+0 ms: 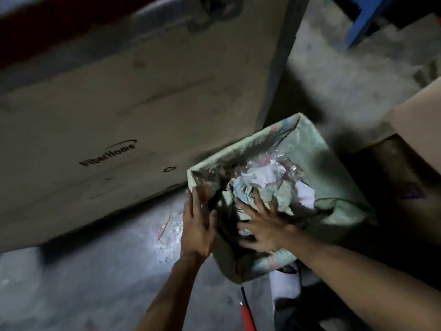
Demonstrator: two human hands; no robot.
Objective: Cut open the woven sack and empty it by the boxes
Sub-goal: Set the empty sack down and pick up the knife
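Observation:
A pale green woven sack (307,142) stands on the floor between two cardboard boxes, its top slit open. Crumpled paper and clear plastic (260,173) show inside the opening. My left hand (196,225) lies flat against the sack's left cut edge, fingers together and pointing up. My right hand (260,225) is spread wide with fingers pressed on the crumpled contents and the torn flap. A red-handled cutter (247,314) lies on the floor below the sack, held by neither hand.
A large cardboard box printed "FiberHome" (124,115) leans at the left. A second brown box (415,130) stands at the right. A clear plastic scrap (167,230) lies on the grey concrete floor. White paper (285,285) sits under my right forearm. Something blue (362,22) stands top right.

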